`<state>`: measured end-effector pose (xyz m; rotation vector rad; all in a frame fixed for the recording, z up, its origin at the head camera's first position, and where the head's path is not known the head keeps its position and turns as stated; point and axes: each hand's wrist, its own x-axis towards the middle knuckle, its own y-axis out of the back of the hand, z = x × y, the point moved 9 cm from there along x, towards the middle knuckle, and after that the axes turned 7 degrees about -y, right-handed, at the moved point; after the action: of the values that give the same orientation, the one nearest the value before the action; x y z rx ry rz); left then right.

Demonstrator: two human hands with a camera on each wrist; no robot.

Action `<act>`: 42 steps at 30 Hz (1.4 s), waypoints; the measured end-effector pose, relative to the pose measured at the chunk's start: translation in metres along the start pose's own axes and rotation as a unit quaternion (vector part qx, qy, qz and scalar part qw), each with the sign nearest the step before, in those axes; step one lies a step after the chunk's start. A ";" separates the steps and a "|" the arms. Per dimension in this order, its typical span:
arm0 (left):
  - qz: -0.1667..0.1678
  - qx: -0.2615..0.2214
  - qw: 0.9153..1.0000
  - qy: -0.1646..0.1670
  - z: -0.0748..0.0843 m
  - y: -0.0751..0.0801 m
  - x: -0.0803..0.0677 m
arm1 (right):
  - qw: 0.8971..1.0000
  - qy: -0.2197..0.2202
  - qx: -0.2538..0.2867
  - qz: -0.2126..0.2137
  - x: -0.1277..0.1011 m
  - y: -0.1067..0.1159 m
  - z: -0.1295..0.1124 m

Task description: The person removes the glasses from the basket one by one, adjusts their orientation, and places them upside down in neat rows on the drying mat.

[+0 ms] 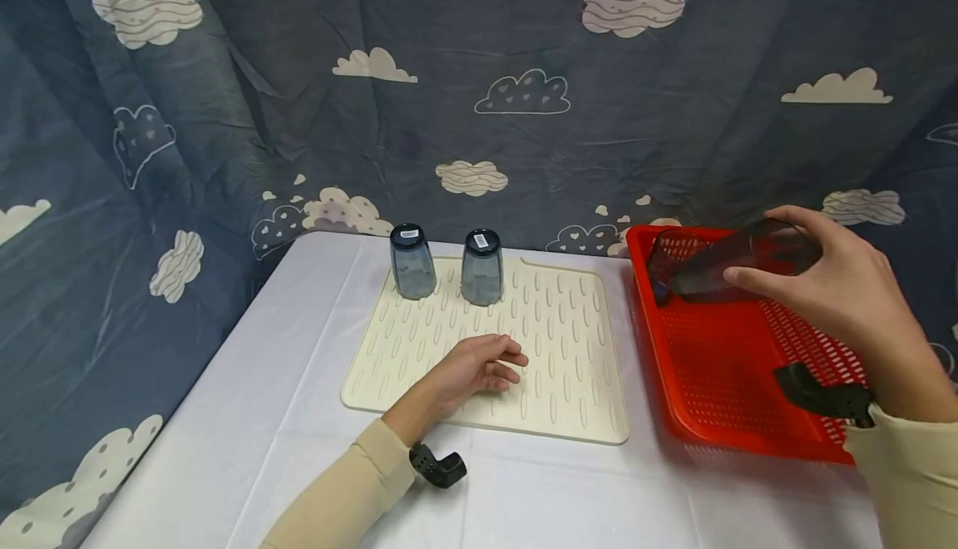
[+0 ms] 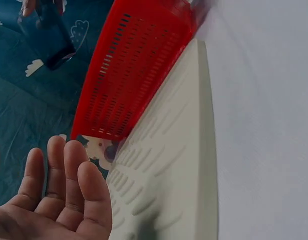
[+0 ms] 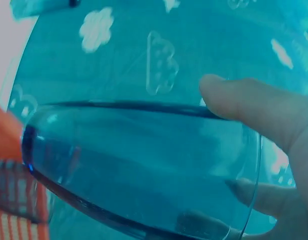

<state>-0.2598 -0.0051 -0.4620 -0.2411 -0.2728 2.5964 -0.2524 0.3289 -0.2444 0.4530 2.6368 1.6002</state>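
My right hand [image 1: 841, 283] grips a dark, clear drinking glass [image 1: 722, 266] near its rim, thumb on one side and fingers on the other. The glass lies tipped sideways over the red plastic basket [image 1: 660, 366], its base pointing left; in the right wrist view this glass [image 3: 143, 160] looks blue and see-through. Another glass [image 1: 662, 254] shows in the basket's back left corner, partly hidden. Two more glasses [image 1: 414, 270] [image 1: 482, 274] stand upside down at the back of the cream ribbed mat [image 1: 569, 349]. Over the mat's front half, my left hand [image 1: 479, 373] holds nothing, fingers loosely bent.
A white cloth [image 1: 299, 416] covers the table. Behind it hangs a dark blue curtain [image 1: 419, 133] with cloud prints. The basket stands right of the mat, with a narrow strip of cloth between them. Black wrist devices [image 1: 437, 467] sit on both arms.
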 end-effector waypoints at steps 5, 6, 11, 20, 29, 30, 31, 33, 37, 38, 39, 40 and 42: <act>-0.033 -0.017 0.999 -0.017 0.014 -0.011 -0.002 | 0.999 0.028 0.032 0.001 -0.015 -0.001 -0.030; -0.041 -0.021 0.999 -0.021 0.017 -0.014 -0.002 | 0.999 0.036 0.039 0.000 -0.018 -0.002 -0.035; -0.076 -0.043 0.995 -0.045 0.029 -0.025 -0.002 | 0.993 0.079 0.081 -0.014 -0.031 -0.010 -0.061; -0.045 -0.089 0.990 -0.098 0.047 -0.022 -0.002 | 0.973 0.137 0.168 -0.076 -0.050 -0.044 -0.109; -0.078 -0.167 0.972 -0.147 0.059 -0.023 -0.005 | 0.954 0.172 0.207 -0.129 -0.066 -0.085 -0.152; -0.090 -0.179 0.968 -0.152 0.059 -0.023 -0.007 | 0.952 0.180 0.209 -0.132 -0.067 -0.089 -0.156; -0.098 -0.189 0.964 -0.157 0.059 -0.023 -0.009 | 0.950 0.188 0.210 -0.133 -0.068 -0.094 -0.159; -0.107 -0.202 0.960 -0.165 0.059 -0.021 -0.012 | 0.946 0.204 0.214 -0.136 -0.071 -0.100 -0.164; -0.105 -0.210 0.957 -0.169 0.058 -0.016 -0.017 | 0.939 0.223 0.221 -0.143 -0.074 -0.107 -0.169; -0.104 -0.209 0.958 -0.167 0.057 -0.015 -0.017 | 0.938 0.224 0.223 -0.145 -0.074 -0.108 -0.170; -0.104 -0.209 0.958 -0.165 0.057 -0.014 -0.018 | 0.937 0.226 0.224 -0.147 -0.074 -0.109 -0.170; -0.104 -0.210 0.958 -0.162 0.056 -0.014 -0.018 | 0.936 0.226 0.225 -0.150 -0.075 -0.110 -0.170; -0.105 -0.213 0.959 -0.157 0.055 -0.013 -0.019 | 0.935 0.225 0.228 -0.155 -0.075 -0.112 -0.170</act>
<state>-0.2501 -0.0121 -0.4038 0.0555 -0.9240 2.3297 -0.2356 0.1142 -0.2707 -0.3704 3.2063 1.0935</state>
